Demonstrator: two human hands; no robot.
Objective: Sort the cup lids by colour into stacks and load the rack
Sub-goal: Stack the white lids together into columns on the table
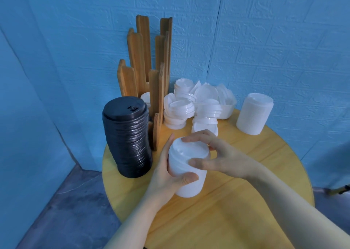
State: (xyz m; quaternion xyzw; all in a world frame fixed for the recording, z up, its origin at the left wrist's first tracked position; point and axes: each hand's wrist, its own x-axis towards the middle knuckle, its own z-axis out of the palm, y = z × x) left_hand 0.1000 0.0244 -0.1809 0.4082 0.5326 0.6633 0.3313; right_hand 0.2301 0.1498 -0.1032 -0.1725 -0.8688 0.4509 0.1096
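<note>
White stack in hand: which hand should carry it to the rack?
Left, probably. The left hand already grips the white stack around its side and is nearer the wooden rack; the right hand only pinches the top lid.

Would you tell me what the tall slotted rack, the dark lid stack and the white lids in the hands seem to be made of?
The rack looks like unpainted wood: tan boards with visible grain. The black lid stack looks like thin moulded plastic, with glossy glints along its rims. The white lid stack, held by the left hand and right hand, seems to be matte, slightly translucent plastic.
</note>
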